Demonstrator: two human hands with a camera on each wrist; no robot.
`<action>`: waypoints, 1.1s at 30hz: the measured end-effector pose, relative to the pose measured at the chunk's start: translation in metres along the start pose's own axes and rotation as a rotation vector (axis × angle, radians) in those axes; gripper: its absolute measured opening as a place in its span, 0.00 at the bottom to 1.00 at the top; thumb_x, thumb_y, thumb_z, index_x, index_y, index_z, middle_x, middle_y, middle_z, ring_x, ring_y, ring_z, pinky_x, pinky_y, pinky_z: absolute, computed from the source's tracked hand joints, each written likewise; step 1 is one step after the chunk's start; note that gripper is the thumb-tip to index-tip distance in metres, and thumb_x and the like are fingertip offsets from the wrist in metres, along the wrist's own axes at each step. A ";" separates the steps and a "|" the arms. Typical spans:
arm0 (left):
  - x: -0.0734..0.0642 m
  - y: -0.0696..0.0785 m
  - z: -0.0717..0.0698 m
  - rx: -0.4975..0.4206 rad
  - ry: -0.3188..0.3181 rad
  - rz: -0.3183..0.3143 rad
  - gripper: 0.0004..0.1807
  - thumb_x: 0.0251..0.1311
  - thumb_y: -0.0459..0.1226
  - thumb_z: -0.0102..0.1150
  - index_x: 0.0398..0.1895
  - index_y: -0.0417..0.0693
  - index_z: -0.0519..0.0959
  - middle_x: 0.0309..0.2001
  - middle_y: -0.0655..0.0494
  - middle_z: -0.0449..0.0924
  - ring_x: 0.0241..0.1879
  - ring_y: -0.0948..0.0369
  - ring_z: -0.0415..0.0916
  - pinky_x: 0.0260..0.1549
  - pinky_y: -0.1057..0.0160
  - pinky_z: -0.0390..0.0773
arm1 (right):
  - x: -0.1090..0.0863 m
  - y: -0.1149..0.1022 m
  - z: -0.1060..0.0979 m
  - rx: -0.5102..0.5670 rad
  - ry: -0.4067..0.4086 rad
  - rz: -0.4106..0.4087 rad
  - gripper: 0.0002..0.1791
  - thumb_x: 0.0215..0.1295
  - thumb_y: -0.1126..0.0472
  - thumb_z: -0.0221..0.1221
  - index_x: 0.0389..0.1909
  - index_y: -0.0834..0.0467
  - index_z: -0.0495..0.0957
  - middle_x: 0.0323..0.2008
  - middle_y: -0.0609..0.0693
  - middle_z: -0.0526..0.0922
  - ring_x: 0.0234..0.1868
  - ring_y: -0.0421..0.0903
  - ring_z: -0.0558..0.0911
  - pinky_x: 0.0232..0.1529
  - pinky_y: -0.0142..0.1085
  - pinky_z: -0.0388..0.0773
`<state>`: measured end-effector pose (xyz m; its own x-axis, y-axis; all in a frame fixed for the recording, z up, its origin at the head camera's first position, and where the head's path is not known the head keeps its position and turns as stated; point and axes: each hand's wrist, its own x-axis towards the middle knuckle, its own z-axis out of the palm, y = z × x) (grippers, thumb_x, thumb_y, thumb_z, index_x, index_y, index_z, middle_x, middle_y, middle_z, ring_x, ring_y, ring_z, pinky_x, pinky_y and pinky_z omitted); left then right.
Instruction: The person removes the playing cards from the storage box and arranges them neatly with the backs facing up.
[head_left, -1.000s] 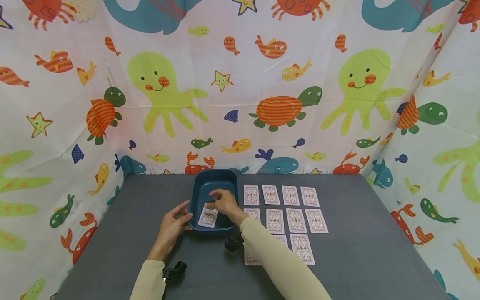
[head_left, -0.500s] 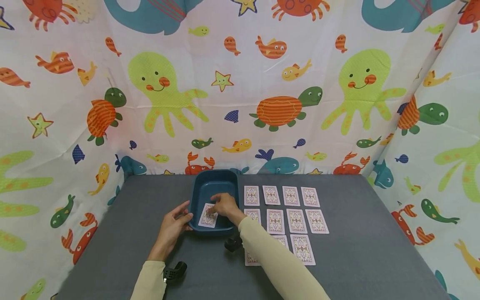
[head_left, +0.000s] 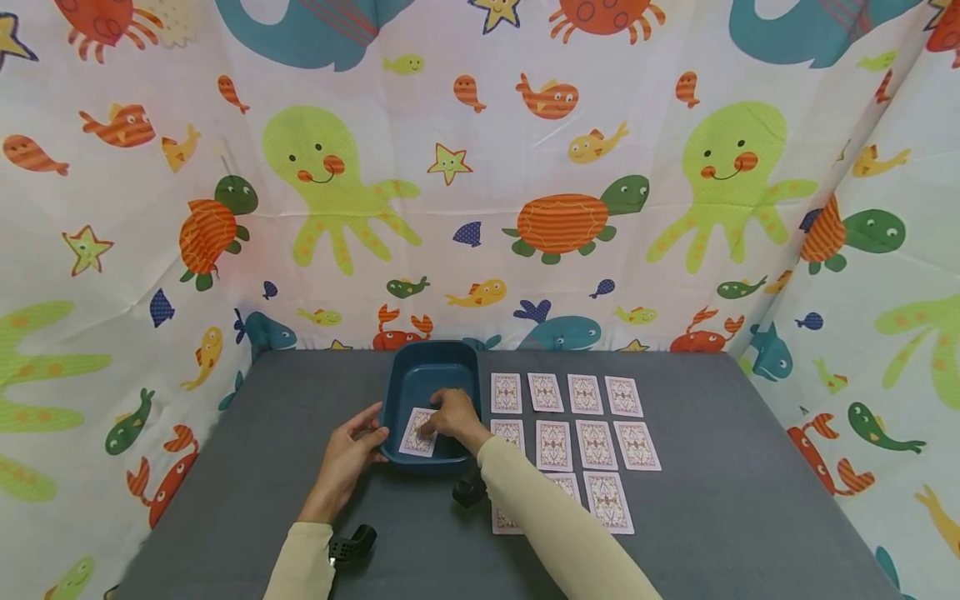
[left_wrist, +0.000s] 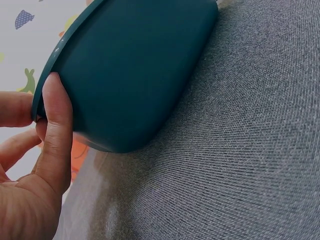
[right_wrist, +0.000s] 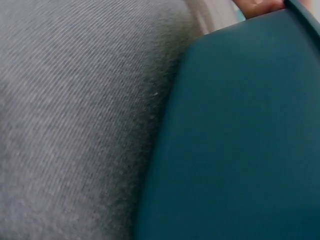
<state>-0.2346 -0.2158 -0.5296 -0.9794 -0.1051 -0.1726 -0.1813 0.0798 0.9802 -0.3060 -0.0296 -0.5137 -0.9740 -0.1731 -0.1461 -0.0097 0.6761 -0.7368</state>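
My left hand point(head_left: 345, 462) grips the near left rim of a dark blue tray point(head_left: 420, 385). In the left wrist view its thumb point(left_wrist: 57, 115) lies along the tray's outer wall point(left_wrist: 130, 70), with the other fingers at the far side of the rim. Inside the tray, my right hand point(head_left: 461, 420) reaches down over a patterned playing card point(head_left: 415, 437), one digit touching the card's right part. Whether it pinches the card I cannot tell. The right wrist view shows mostly the tray's outside wall point(right_wrist: 240, 125), which hides the right hand there.
Right of the tray, playing cards point(head_left: 553, 446) lie back side up in three rows on the grey table point(head_left: 720, 508). The right sleeve point(head_left: 555, 517) covers part of the nearest row. A curtain point(head_left: 480, 183) printed with sea animals stands behind the table.
The right hand has shifted slightly, its digit coming down onto the card's right part. The card stays at the same spot in the tray, and the left hand keeps its hold.
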 end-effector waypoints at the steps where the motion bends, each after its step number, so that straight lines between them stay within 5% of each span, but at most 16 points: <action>1: 0.000 0.000 0.000 -0.002 0.000 0.001 0.28 0.66 0.34 0.57 0.69 0.54 0.69 0.49 0.48 0.65 0.34 0.56 0.76 0.31 0.63 0.83 | 0.000 0.000 0.000 -0.026 0.010 -0.011 0.32 0.38 0.59 0.79 0.49 0.61 0.81 0.49 0.59 0.80 0.53 0.53 0.74 0.62 0.46 0.71; 20: 0.001 0.000 0.000 0.000 0.009 0.003 0.29 0.66 0.34 0.58 0.70 0.53 0.68 0.50 0.48 0.66 0.33 0.58 0.76 0.30 0.62 0.82 | -0.004 -0.003 0.001 -0.141 -0.018 -0.006 0.19 0.38 0.60 0.79 0.28 0.56 0.78 0.37 0.51 0.71 0.39 0.47 0.70 0.43 0.38 0.72; 33: -0.001 0.001 0.001 -0.006 0.018 -0.016 0.28 0.66 0.34 0.58 0.69 0.53 0.69 0.50 0.49 0.66 0.33 0.58 0.75 0.30 0.63 0.82 | -0.001 0.001 0.000 0.090 0.033 -0.067 0.13 0.50 0.66 0.72 0.35 0.57 0.78 0.31 0.49 0.77 0.33 0.44 0.74 0.30 0.32 0.72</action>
<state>-0.2343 -0.2151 -0.5286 -0.9747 -0.1241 -0.1861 -0.1959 0.0722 0.9780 -0.3049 -0.0291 -0.5140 -0.9788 -0.1910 -0.0736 -0.0562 0.5965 -0.8007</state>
